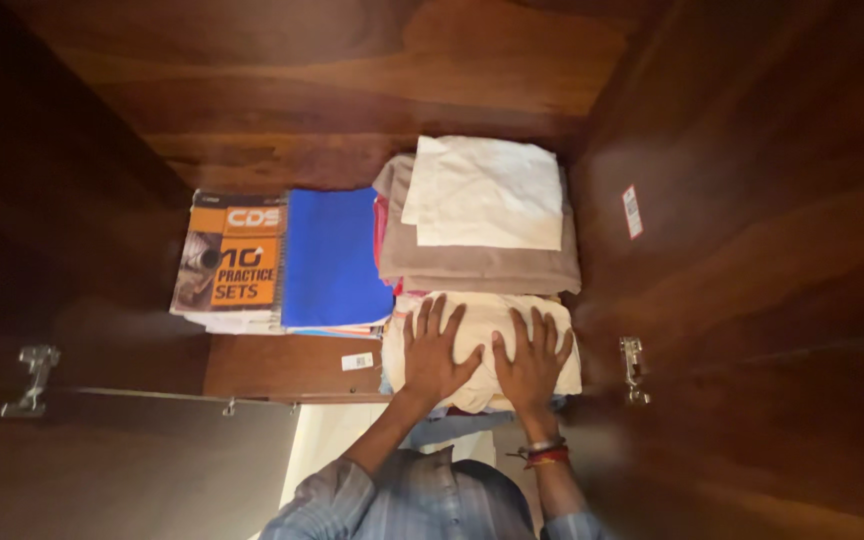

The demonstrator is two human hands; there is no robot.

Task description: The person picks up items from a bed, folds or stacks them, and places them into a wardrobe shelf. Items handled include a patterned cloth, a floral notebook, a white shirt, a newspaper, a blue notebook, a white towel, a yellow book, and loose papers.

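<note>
The wooden cupboard (352,90) takes up nearly everything here, dark brown, with its shelf (282,365) running across the middle and a door (122,470) swung open at the lower left. Two metal hinges show, one on the left (32,380) and one on the right wall (633,368).

On the shelf I count two piles of folded cloth, set one behind the other on the right side, likely to keep them tidy against the cupboard wall. The rear pile (482,250) has a taupe cloth with a white folded piece (487,190) lying on top. The front pile is topped by a cream folded cloth (477,345), sitting at the shelf's front edge, with something blue just showing beneath it.

To the left lies a stack of books: an orange and black one (234,258) and a blue one (334,258) on top, side by side, with the edges of others under them. I cannot tell how many are below.

Both of the person's hands lie flat on the cream cloth, fingers spread, palms down, gripping nothing; it looks like pressing the pile flat. The left hand (435,352) and the right hand (532,362) are just beside each other, thumbs near. The right wrist wears red and orange bangles (544,454). A small white sticker (356,361) sits on the shelf.
</note>
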